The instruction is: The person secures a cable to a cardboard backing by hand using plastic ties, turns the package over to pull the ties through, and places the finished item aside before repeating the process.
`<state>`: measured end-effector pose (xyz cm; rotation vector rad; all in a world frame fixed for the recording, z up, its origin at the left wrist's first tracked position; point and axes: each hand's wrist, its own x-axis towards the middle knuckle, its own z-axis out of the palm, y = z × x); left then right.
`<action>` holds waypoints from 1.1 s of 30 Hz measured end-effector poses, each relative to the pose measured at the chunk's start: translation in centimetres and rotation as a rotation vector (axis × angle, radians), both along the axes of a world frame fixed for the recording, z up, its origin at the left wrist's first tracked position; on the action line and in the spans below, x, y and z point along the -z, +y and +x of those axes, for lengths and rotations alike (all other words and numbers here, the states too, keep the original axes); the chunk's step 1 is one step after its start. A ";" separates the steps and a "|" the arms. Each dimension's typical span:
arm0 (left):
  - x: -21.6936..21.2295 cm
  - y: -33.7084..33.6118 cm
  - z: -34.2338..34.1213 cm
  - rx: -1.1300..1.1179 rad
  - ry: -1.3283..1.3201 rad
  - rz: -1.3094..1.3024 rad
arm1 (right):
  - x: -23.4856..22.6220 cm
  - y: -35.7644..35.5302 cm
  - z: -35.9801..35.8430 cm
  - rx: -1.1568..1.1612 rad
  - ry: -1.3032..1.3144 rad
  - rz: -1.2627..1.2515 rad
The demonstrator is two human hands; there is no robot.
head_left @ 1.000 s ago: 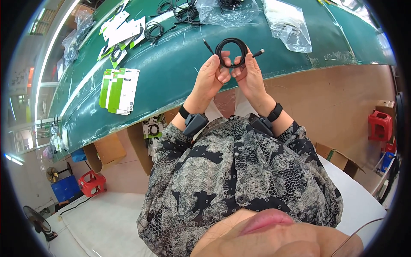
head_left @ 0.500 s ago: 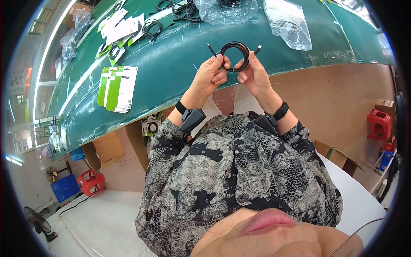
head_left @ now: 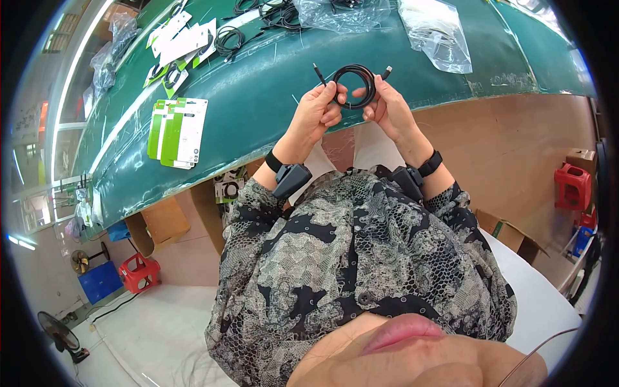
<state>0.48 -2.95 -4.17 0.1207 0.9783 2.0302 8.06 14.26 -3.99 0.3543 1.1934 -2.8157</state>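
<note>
A slim black cable, wound into a round coil [head_left: 354, 66], is held upright between both hands, over the near edge of the green-topped table [head_left: 271, 116]. By the left hand [head_left: 317, 109], the coil's left side is pinched between thumb and forefinger, with the other fingers curled in toward the palm. By the right hand [head_left: 393, 116], the coil's right side is gripped between thumb and forefinger, while the lower fingers are bent loosely beneath. How firmly it is pressed cannot be told. The cable's two ends are left free of the coil: a thin dark plug [head_left: 318, 73] is pointed up and outward at the left, and a plug with a pale tip [head_left: 387, 73] is pointed up at the right.

On each wrist a black strap with a boxy dark device is worn. To the left on the tabletop, flat green-and-white cards [head_left: 184, 132] are stacked, overlapping. Farther off, white cards with black coils [head_left: 184, 42] are heaped, with a loose black cable coil [head_left: 229, 44] just beside them. At the far side, a crumpled clear plastic bag [head_left: 345, 18] and, right of it, a clear bag of pale strips [head_left: 442, 39] are laid.
</note>
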 end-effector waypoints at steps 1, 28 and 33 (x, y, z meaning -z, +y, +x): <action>-0.1 0.1 0.1 0.001 0.000 0.000 | -0.2 0.0 0.0 0.021 0.008 0.031; -0.1 -0.4 0.6 0.079 0.039 -0.350 | 0.0 2.2 -2.2 -0.358 0.057 0.504; -0.4 -1.1 -0.4 0.114 0.066 -0.346 | -0.5 1.8 -1.9 -0.364 0.061 0.303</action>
